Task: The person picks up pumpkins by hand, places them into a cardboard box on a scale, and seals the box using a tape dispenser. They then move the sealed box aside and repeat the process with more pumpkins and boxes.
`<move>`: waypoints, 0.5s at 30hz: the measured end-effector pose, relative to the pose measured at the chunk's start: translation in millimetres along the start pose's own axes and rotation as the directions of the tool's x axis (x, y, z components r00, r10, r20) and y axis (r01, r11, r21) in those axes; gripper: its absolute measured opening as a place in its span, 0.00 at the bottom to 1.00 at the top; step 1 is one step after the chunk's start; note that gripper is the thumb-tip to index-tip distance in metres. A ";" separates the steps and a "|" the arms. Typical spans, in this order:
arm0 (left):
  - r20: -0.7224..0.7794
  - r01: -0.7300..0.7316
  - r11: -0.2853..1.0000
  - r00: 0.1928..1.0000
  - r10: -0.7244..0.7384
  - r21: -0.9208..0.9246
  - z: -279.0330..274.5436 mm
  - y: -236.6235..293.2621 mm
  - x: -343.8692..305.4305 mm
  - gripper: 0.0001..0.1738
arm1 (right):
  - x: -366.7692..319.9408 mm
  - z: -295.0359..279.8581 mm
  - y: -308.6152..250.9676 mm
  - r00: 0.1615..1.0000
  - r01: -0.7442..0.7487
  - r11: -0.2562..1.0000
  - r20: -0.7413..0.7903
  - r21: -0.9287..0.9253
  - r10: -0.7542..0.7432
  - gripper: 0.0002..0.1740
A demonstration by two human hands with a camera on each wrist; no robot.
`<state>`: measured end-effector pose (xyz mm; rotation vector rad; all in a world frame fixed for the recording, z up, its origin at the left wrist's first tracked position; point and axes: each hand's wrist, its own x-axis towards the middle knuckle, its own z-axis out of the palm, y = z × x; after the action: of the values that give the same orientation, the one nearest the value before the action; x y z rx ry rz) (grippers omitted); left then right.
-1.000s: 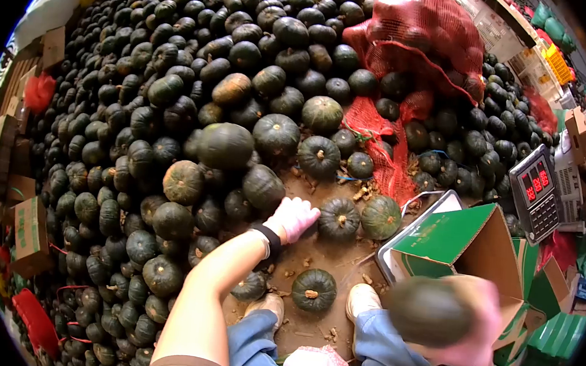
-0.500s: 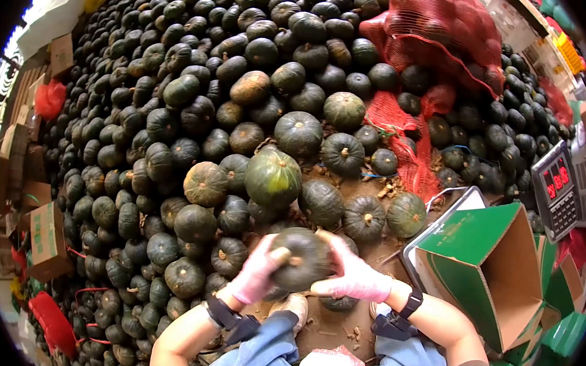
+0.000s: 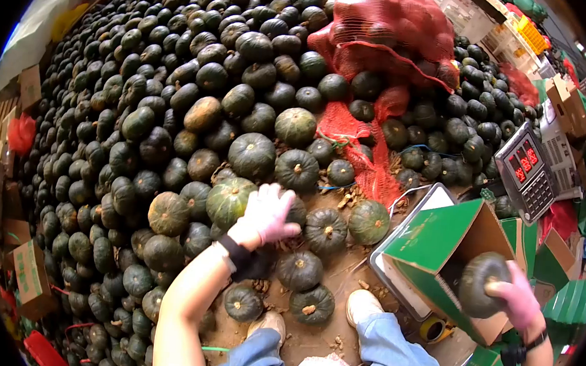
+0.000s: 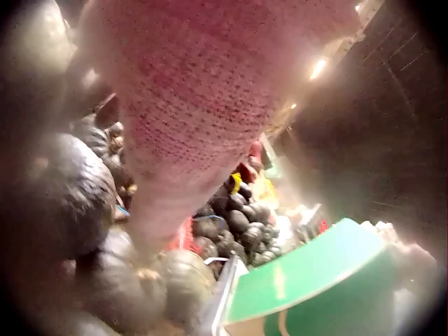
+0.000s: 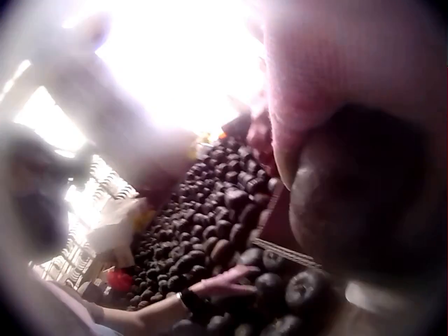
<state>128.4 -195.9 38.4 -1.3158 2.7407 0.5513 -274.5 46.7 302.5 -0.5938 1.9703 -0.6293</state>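
A heap of pumpkins [image 3: 147, 184] covers the left of the floor [image 3: 344, 276]. At its near right edge, the person's left hand [image 3: 265, 216] spreads beside a striped pumpkin [image 3: 226, 202], its grip released; whether they touch cannot be told. Farther right, a green box [image 3: 433, 239] lies on a scale [image 3: 438, 196]. At the box's open right edge, the right hand [image 3: 519, 297] has its grip clasped on a dark pumpkin [image 3: 479, 284].
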 end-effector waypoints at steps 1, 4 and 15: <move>-0.021 0.033 0.999 0.999 -0.033 0.017 2.1 -8.5 25.1 0.48 | 28.6 0.3 14.8 0.980 -0.032 0.980 0.197 0.195 -0.007 0.26; -0.235 0.064 0.996 0.969 -0.077 -0.063 30.9 -41.1 88.4 0.48 | 91.7 2.5 46.7 0.911 -0.096 0.947 0.411 0.306 -0.040 0.35; -0.004 0.247 0.931 0.966 -0.257 -0.268 94.7 -75.5 163.1 0.57 | 94.6 8.4 10.9 0.947 0.183 0.487 0.287 -0.854 0.148 0.63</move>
<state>72.3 -328.8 -104.7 -1.7214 2.5338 0.9028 -309.4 -6.8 231.4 -1.2515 1.8463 0.5669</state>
